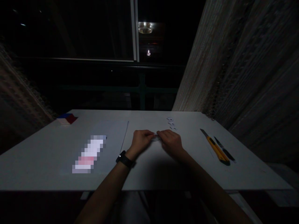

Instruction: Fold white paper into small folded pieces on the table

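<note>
My left hand point(140, 141) and my right hand point(171, 142) meet over the middle of the white table. Both are closed, thumbs and fingertips pinching a small pale piece point(155, 134) between them. It is mostly covered by the fingers, and its kind is too small and dark to make out. A rounded pale edge shows just below the fingertips. Beyond my right hand lie several small white cut-out pieces point(171, 123) with dark marks, set in a short row.
To the right lie a yellow box cutter point(217, 151), blade out, and a dark-handled knife point(225, 149). A lit, pixelated rectangle point(90, 154) rests on a large pale sheet point(114, 133) at left. A coloured block point(67, 118) stands at the far left corner. Curtains point(198, 56) hang behind.
</note>
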The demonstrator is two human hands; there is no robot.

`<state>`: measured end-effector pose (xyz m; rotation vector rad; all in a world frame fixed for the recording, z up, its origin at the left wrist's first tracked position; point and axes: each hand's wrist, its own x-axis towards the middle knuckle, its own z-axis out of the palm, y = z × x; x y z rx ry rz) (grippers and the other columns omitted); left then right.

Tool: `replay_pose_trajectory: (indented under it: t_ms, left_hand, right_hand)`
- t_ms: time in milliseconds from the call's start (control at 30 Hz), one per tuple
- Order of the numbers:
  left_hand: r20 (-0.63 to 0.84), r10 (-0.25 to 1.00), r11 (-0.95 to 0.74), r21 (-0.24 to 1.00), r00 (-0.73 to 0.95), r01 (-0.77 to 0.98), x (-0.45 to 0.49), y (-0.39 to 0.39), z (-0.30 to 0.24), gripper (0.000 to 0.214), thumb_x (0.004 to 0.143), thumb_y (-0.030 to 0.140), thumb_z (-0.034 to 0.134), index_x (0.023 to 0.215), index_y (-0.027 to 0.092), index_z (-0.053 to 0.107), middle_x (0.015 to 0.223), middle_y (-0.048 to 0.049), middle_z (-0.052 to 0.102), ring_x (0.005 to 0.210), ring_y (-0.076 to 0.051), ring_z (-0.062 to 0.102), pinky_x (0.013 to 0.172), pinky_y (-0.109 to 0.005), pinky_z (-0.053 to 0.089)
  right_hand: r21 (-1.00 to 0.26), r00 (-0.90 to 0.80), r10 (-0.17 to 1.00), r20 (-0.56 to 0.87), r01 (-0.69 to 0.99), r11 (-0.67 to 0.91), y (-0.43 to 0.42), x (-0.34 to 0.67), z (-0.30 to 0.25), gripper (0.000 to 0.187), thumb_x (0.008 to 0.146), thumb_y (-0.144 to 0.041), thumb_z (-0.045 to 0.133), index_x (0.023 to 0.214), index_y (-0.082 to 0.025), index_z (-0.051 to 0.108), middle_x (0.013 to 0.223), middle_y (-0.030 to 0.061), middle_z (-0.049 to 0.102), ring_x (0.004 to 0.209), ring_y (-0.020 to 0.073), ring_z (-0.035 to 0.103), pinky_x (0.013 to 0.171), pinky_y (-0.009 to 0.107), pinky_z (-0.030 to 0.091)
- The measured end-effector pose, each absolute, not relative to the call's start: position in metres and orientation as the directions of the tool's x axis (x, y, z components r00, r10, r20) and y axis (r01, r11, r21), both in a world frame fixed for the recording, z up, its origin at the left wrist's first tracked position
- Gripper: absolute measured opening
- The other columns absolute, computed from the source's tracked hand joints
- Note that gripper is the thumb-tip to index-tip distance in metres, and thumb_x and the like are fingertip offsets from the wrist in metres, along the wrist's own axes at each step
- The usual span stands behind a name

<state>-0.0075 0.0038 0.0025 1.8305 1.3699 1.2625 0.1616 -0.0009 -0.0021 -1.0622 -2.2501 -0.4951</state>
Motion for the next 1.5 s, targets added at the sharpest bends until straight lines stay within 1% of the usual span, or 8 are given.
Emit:
replay_pose_trajectory:
  t_ms: [300,367,467,533,633,767,1000,1500]
  left_hand:
    - [0.299,0.951,-0.307,0.870,0.083,0.385,-0.007,0.004,0.002,0.017,0.066,0.031,0.067,0.073,0.017,0.073,0.072,-0.0061,0.071,0.068,-0.018,0.063,0.064,-0.027,0.046]
    - [0.247,0.967,-0.252,0.915,0.057,0.315,-0.009,0.005,0.004,0.019,0.063,0.033,0.070,0.069,0.015,0.072,0.067,-0.0055,0.069,0.064,-0.017,0.062,0.059,-0.026,0.045]
    - [0.108,0.994,-0.107,0.989,-0.003,0.099,-0.012,0.007,0.008,0.022,0.057,0.032,0.075,0.064,0.012,0.069,0.055,-0.0034,0.064,0.052,-0.013,0.057,0.050,-0.023,0.043]
    - [0.001,1.000,0.000,0.997,0.009,-0.071,-0.015,0.007,0.011,0.022,0.054,0.028,0.077,0.064,0.011,0.067,0.054,-0.0024,0.062,0.049,-0.011,0.055,0.048,-0.022,0.043]
    - [-0.088,0.993,0.105,0.966,0.081,-0.236,-0.017,0.006,0.014,0.023,0.051,0.022,0.078,0.067,0.010,0.066,0.062,-0.0053,0.065,0.056,-0.013,0.059,0.052,-0.023,0.048]
    - [-0.138,0.983,0.167,0.941,0.118,-0.294,-0.017,0.006,0.013,0.024,0.051,0.017,0.079,0.069,0.008,0.065,0.069,-0.0088,0.066,0.061,-0.015,0.062,0.055,-0.024,0.052]
    - [-0.153,0.972,0.190,0.957,0.178,-0.217,-0.018,0.007,0.011,0.021,0.056,0.020,0.077,0.070,0.010,0.065,0.065,-0.0038,0.063,0.054,-0.009,0.058,0.051,-0.021,0.052]
    - [-0.154,0.962,0.192,0.969,0.226,-0.156,-0.019,0.006,0.011,0.026,0.049,0.026,0.080,0.059,0.010,0.062,0.055,0.0002,0.056,0.047,-0.006,0.050,0.043,-0.017,0.039]
  right_hand:
    - [-0.022,-0.500,0.560,0.660,0.733,0.680,-0.001,0.164,0.002,0.031,0.082,-0.012,0.046,0.108,-0.018,0.061,0.090,0.0069,0.068,0.084,0.0181,0.057,0.075,0.028,0.042]
    - [-0.159,-0.415,0.607,0.678,0.723,0.672,0.002,0.162,0.002,0.029,0.082,-0.016,0.049,0.108,-0.019,0.061,0.095,0.0069,0.067,0.087,0.0180,0.058,0.078,0.029,0.043]
    - [-0.530,-0.182,0.764,0.620,0.621,0.578,0.010,0.162,0.002,0.028,0.076,-0.026,0.057,0.104,-0.021,0.062,0.094,0.0055,0.067,0.082,0.0182,0.060,0.076,0.031,0.046]
    - [-0.780,-0.088,0.875,0.476,0.417,0.466,0.016,0.163,0.002,0.032,0.071,-0.032,0.062,0.100,-0.019,0.062,0.080,0.0034,0.067,0.069,0.0170,0.061,0.066,0.031,0.048]
    - [-0.946,-0.103,0.949,0.297,0.101,0.307,0.023,0.166,0.001,0.039,0.062,-0.034,0.069,0.096,-0.016,0.061,0.062,-0.0012,0.061,0.058,0.0152,0.059,0.058,0.028,0.047]
    - [-0.980,-0.130,0.972,0.195,-0.057,0.189,0.022,0.166,0.001,0.044,0.055,-0.033,0.073,0.094,-0.017,0.060,0.063,-0.0015,0.062,0.059,0.0163,0.062,0.057,0.029,0.048]
    - [-0.984,-0.131,0.975,0.180,-0.034,0.177,0.021,0.164,0.001,0.037,0.053,-0.031,0.074,0.084,-0.015,0.061,0.069,0.0036,0.068,0.062,0.0184,0.064,0.059,0.031,0.049]
    - [-0.999,-0.161,0.987,-0.003,-0.040,-0.009,0.019,0.166,0.005,0.042,0.042,-0.029,0.080,0.074,-0.012,0.060,0.055,0.0001,0.061,0.047,0.0133,0.056,0.045,0.025,0.043]
